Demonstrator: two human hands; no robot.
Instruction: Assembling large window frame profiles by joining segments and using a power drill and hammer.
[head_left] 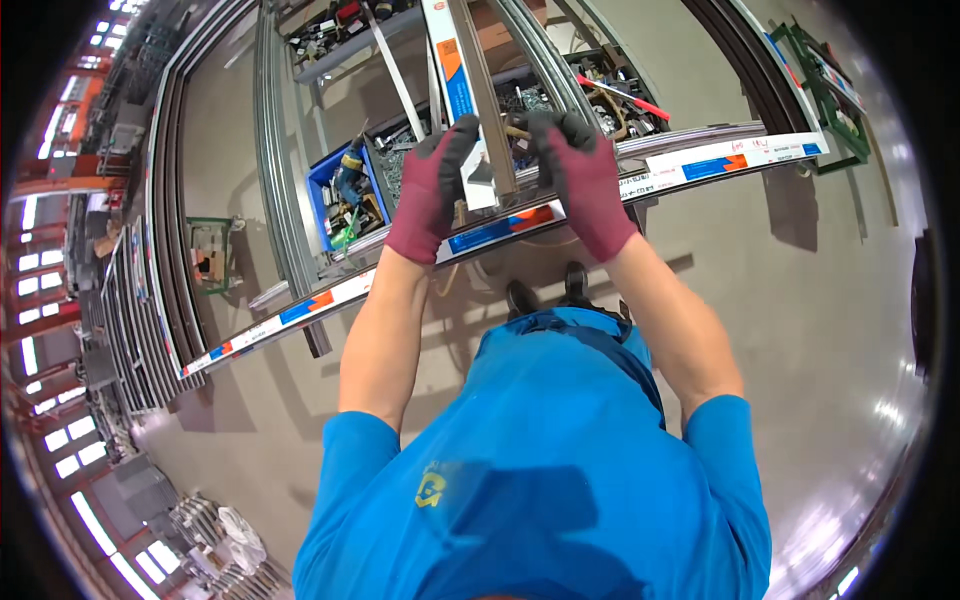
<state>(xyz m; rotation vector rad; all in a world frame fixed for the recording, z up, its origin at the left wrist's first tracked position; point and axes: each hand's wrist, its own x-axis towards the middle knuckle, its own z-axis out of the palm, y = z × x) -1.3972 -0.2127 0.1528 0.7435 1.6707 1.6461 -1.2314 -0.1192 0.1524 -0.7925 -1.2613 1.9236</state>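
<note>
My left hand [440, 185], in a maroon glove with dark fingers, closes on the left side of a long profile with white, blue and orange protective film [456, 80]. The profile's near end lies over a film-covered crossbar [490, 233]. Just right of it runs a brown metal profile [488, 95], its end between my hands. My right hand [580, 170], in a matching glove, is beside the brown profile with fingers curled inward; what they hold, if anything, is hidden.
A blue bin [318, 190] holds a power drill [350, 175] and other tools. Trays of small metal parts [530, 98] sit beneath the profiles. A red-handled tool [640, 103] lies at the right. Long dark profiles [178, 200] stretch along the left, with a green-framed stand [840, 150] at far right.
</note>
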